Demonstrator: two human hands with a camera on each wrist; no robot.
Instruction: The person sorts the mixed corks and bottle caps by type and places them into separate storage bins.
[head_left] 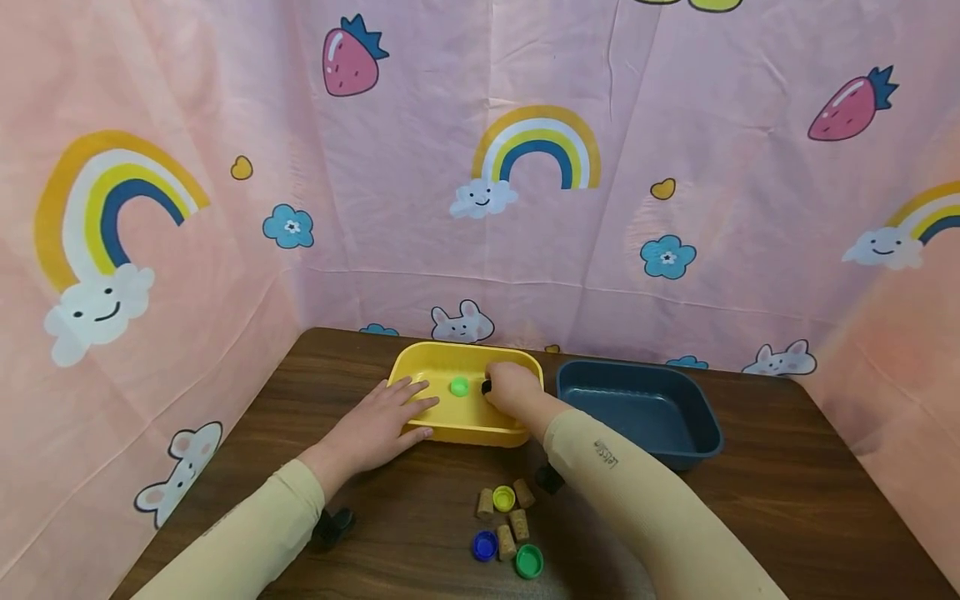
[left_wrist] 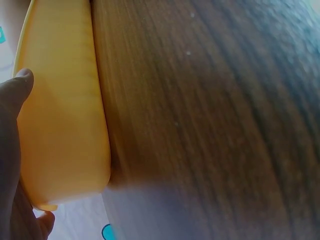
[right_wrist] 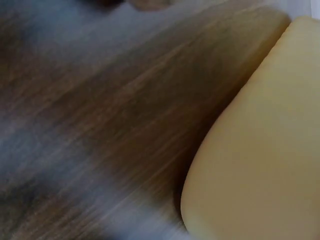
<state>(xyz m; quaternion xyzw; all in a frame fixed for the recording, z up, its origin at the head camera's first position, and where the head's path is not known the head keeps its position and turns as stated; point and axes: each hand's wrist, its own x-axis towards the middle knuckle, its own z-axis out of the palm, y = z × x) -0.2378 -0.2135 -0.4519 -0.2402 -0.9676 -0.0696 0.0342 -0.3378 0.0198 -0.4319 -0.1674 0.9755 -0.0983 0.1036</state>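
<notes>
A yellow plastic bin [head_left: 465, 435] stands near the back of the wooden table. My left hand [head_left: 378, 423] rests on its left front corner, fingers spread over the rim; in the left wrist view the thumb [left_wrist: 22, 85] lies against the bin's outer wall [left_wrist: 65, 110]. Inside the bin is a light green bottle cap [head_left: 459, 386]. My right hand [head_left: 513, 388] reaches into the right side of the bin, its fingers curled and pinching a small black cap [head_left: 487, 387], mostly hidden by them. In the right wrist view only the bin's wall [right_wrist: 255, 145] and the table show.
A dark blue bin [head_left: 637, 408] stands to the right, partly behind my right forearm. On the table in front lie several corks [head_left: 519, 525], a yellow cap [head_left: 504, 499], a blue cap [head_left: 484, 546] and a green cap [head_left: 529, 562]. Patterned cloth [head_left: 420, 233] hangs behind the table.
</notes>
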